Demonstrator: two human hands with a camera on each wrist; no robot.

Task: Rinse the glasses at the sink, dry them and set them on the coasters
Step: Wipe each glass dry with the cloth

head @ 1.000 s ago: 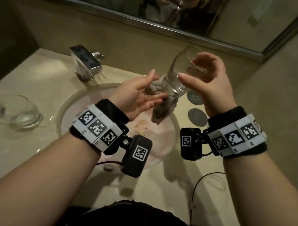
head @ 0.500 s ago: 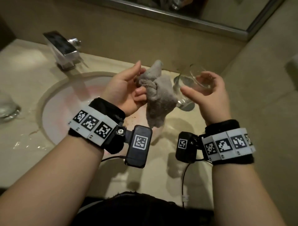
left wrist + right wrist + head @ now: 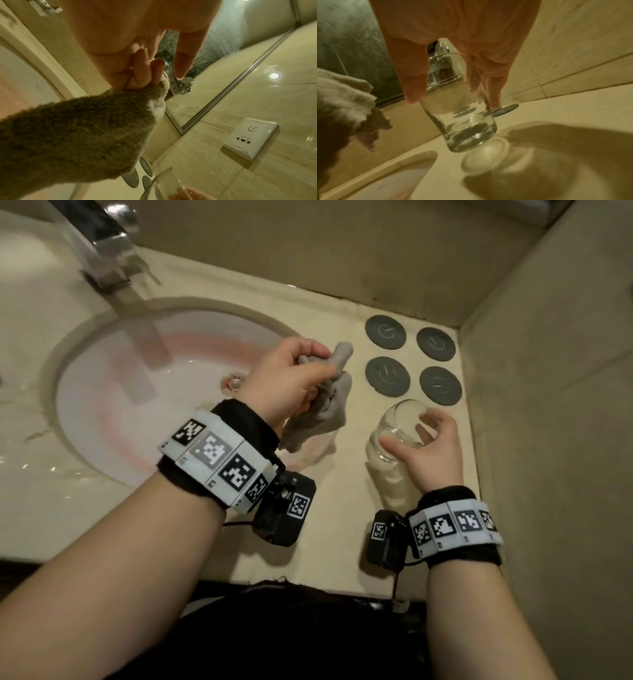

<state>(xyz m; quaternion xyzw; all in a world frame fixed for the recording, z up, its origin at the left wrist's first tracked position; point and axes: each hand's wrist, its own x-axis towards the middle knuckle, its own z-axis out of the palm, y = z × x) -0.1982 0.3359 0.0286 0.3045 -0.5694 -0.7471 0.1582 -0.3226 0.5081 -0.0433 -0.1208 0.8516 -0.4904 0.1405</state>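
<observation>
My right hand point(image 3: 419, 436) grips a clear glass point(image 3: 394, 433) by its rim, upright and just above the counter, in front of the coasters; the right wrist view shows the glass point(image 3: 462, 121) tilted slightly with its base off the surface. Several dark round coasters point(image 3: 387, 376) lie on the counter near the back right corner, all bare. My left hand point(image 3: 298, 378) clutches a bunched grey cloth point(image 3: 325, 412) over the sink's right edge; in the left wrist view the cloth point(image 3: 77, 135) hangs from my curled fingers point(image 3: 142, 73).
The round sink basin point(image 3: 102, 405) lies at the left with a chrome faucet point(image 3: 99, 244) behind it. Walls close the counter off at the back and right. A wall socket point(image 3: 250, 139) sits on the right wall. Water drops lie on the counter at far left.
The right hand has lowered the glass from chest height down towards the counter by the coasters. The left hand drew the cloth away from the glass and bunched it.
</observation>
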